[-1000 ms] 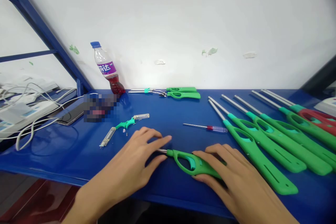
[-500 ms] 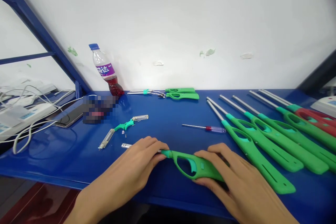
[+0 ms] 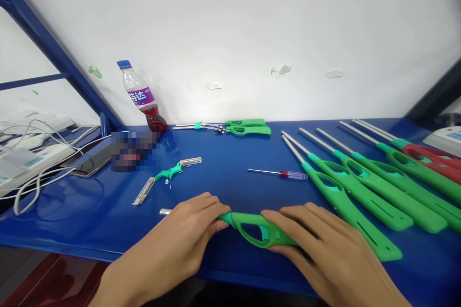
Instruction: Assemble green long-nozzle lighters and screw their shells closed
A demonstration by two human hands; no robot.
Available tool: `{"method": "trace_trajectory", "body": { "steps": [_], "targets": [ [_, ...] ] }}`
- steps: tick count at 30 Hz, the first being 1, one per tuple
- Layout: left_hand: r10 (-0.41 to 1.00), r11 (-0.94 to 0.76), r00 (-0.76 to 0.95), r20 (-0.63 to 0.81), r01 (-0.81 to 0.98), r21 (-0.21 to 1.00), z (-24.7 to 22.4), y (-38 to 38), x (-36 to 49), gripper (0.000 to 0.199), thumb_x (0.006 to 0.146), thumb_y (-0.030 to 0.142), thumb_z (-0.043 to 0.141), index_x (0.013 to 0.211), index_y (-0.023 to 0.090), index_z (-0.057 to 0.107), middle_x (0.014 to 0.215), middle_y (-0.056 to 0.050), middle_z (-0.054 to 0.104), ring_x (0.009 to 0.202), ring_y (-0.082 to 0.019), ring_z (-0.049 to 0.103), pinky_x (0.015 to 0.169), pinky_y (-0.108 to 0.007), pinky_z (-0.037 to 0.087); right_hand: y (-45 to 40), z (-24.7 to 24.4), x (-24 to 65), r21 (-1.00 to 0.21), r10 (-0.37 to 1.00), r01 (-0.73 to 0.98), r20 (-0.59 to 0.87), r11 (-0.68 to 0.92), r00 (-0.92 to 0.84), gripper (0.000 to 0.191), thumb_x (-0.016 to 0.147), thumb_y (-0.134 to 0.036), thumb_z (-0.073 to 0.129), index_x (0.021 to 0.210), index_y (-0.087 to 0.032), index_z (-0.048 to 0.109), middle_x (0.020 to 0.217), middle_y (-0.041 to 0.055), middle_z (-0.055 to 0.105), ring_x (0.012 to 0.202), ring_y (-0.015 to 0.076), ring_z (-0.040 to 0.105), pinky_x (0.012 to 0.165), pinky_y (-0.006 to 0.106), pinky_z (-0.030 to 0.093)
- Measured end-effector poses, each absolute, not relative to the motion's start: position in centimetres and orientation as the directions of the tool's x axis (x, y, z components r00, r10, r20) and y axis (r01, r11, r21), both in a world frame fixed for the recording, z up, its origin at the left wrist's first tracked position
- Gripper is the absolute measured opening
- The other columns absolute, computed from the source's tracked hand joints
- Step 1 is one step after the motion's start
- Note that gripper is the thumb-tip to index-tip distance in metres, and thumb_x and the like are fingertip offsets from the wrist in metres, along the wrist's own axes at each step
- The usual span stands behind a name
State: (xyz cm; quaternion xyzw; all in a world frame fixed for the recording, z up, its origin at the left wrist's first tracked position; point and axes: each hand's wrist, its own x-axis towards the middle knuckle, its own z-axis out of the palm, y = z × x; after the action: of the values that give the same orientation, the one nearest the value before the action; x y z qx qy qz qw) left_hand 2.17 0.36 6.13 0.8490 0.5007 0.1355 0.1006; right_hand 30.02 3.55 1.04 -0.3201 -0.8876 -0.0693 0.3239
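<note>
Between my two hands lies a green long-necked gas lighter (image 3: 248, 231) with a teal trigger, held low over the front of the blue table. My left hand (image 3: 187, 235) is closed around its metal tube at the teal collar, and the tube's tip pokes out on the far left. My right hand (image 3: 324, 244) grips the green handle, hiding its rear end. Beyond them lies a screwdriver (image 3: 293, 175) with a clear purple handle. Left of it are lighter inner parts (image 3: 169, 172): teal triggers, two clear fuel tanks and tiny loose pieces.
Several assembled green lighters (image 3: 360, 211) and red ones (image 3: 428, 156) lie in a row at right. Empty green shells (image 3: 248, 129) and metal tubes (image 3: 187, 126) sit by the wall. A drink bottle (image 3: 144, 100) leans at back left, near a phone (image 3: 93, 158) and white cables (image 3: 36, 182).
The held lighter has shifted slightly left and down, with both hands still on it. My right hand has slid a little left along the handle. The whole view has moved slightly.
</note>
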Motion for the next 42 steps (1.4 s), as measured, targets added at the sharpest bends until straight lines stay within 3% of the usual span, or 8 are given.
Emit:
{"method": "trace_trajectory", "body": {
  "steps": [7,13,19,24,31,36,42],
  "targets": [
    [0.86,-0.511,0.482,0.17,0.819,0.262,5.9,0.3,2.4,0.031,0.116,0.033,0.038,0.122,0.027,0.067,0.122,-0.004,0.076,0.11,-0.024,0.072,0.091,-0.036,0.059,3.4,1.1,30.2,-0.078,0.501,0.601,0.643,0.796,-0.58,0.033,0.113,-0.039,0.046,0.136,-0.027,0.068,0.107,0.0011,0.08,0.09,0.0218,0.075,0.081,0.037,0.055],
    [0.839,-0.544,0.51,0.19,0.792,0.279,5.8,0.4,2.7,0.026,0.114,0.025,0.042,0.123,0.024,0.067,0.113,-0.004,0.076,0.108,-0.026,0.071,0.099,-0.041,0.055,3.1,0.2,30.6,-0.13,0.536,0.592,0.606,0.796,-0.588,0.036,0.113,-0.038,0.047,0.143,-0.028,0.064,0.115,0.0018,0.08,0.097,0.023,0.076,0.082,0.038,0.059],
    [0.821,-0.568,0.514,0.246,0.779,0.267,5.7,0.5,3.4,0.023,0.112,0.019,0.045,0.101,0.02,0.065,0.095,-0.005,0.074,0.087,-0.025,0.067,0.084,-0.042,0.056,3.1,-0.8,31.1,-0.177,0.583,0.595,0.536,0.784,-0.61,0.041,0.112,-0.04,0.05,0.152,-0.031,0.057,0.127,0.0025,0.077,0.11,0.0248,0.075,0.086,0.038,0.062],
    [0.809,-0.58,0.51,0.291,0.773,0.257,5.4,0.7,3.8,0.027,0.11,0.015,0.044,0.09,0.02,0.061,0.089,-0.006,0.073,0.079,-0.024,0.065,0.077,-0.04,0.055,3.0,-0.7,31.3,-0.178,0.593,0.599,0.514,0.781,-0.62,0.042,0.112,-0.044,0.049,0.151,-0.031,0.058,0.126,0.0032,0.078,0.107,0.0231,0.076,0.08,0.034,0.063],
    [0.846,-0.532,0.511,0.149,0.808,0.252,5.5,0.9,3.7,0.025,0.111,0.018,0.043,0.112,0.019,0.069,0.097,-0.007,0.074,0.09,-0.027,0.067,0.082,-0.042,0.056,3.3,-0.2,30.9,-0.158,0.585,0.598,0.505,0.786,-0.635,0.04,0.113,-0.043,0.045,0.148,-0.029,0.059,0.122,0.0029,0.079,0.104,0.0228,0.078,0.078,0.034,0.064],
    [0.841,-0.54,0.512,0.173,0.81,0.229,5.2,1.2,3.1,0.033,0.116,0.03,0.039,0.139,0.022,0.062,0.117,-0.006,0.076,0.11,-0.028,0.069,0.099,-0.044,0.054,3.4,-0.7,30.8,-0.182,0.627,0.631,0.483,0.754,-0.611,0.041,0.113,-0.048,0.045,0.147,-0.031,0.058,0.123,0.0013,0.078,0.107,0.0246,0.076,0.085,0.039,0.063],
    [0.871,-0.481,0.487,0.068,0.813,0.329,5.9,1.2,2.7,0.025,0.115,0.029,0.044,0.125,0.029,0.066,0.121,-0.002,0.068,0.109,-0.024,0.067,0.095,-0.038,0.054,3.5,-0.7,30.4,-0.166,0.65,0.661,0.465,0.732,-0.602,0.041,0.111,-0.055,0.043,0.142,-0.035,0.061,0.122,0.0022,0.075,0.104,0.0267,0.074,0.09,0.049,0.06]
  ]
}}
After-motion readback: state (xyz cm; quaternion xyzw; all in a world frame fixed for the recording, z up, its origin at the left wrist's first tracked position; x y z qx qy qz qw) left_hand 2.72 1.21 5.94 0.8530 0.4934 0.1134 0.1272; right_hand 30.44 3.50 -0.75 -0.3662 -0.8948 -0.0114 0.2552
